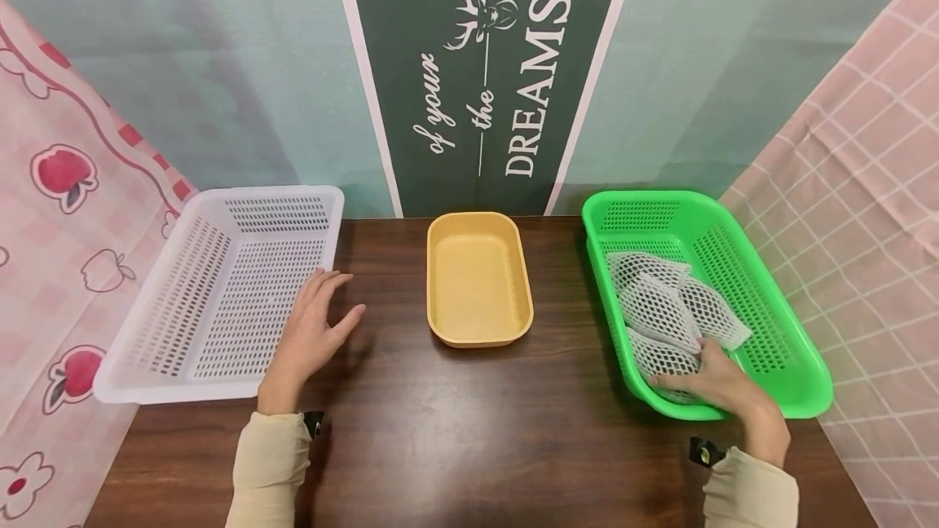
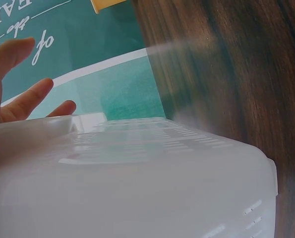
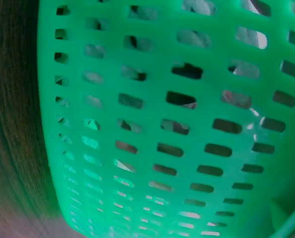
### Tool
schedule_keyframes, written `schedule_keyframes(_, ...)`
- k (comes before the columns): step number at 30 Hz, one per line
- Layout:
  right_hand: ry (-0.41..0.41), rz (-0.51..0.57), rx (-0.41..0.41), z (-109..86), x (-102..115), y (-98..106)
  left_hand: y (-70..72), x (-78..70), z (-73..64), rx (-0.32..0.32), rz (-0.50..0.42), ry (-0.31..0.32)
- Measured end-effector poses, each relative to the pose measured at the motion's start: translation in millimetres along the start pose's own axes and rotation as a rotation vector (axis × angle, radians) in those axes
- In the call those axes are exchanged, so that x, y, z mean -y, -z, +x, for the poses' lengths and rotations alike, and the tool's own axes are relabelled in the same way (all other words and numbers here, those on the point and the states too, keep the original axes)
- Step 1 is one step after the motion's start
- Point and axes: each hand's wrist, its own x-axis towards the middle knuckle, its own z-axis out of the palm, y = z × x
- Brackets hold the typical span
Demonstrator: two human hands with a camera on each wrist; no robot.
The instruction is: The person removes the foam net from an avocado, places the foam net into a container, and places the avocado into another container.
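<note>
My right hand (image 1: 722,381) reaches over the near rim of the green basket (image 1: 795,341). Its thumb and fingers grip the nearest white foam fruit net (image 1: 656,353), partly covered by the hand; what the net wraps is hidden. More foam nets, one in the middle (image 1: 656,308) and one to its right (image 1: 711,312), lie bunched against it. In the right wrist view the perforated basket wall (image 3: 112,62) hides the hand. My left hand (image 1: 311,336) hovers at the right rim of the white basket (image 1: 121,369), fingers spread and holding nothing.
A yellow tray (image 1: 480,332) stands between the two baskets on the dark wooden table (image 1: 469,422). Behind them hangs a green curtain (image 1: 477,186) with lettering. Pink cloths border the left (image 1: 44,267) and right (image 1: 880,267) sides.
</note>
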Motion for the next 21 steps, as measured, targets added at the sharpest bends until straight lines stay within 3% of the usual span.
schedule_keyframes(15, 0.036, 0.069, -0.064, -15.7, 0.3, 6.9, -0.1, -1.0, 1.9, -0.036, 0.000, -0.029)
schedule_keyframes(21, 0.058, 0.098, -0.079, -25.0, -2.5, 10.0, 1.6, -1.9, 1.0, -0.023, -0.024, 0.015)
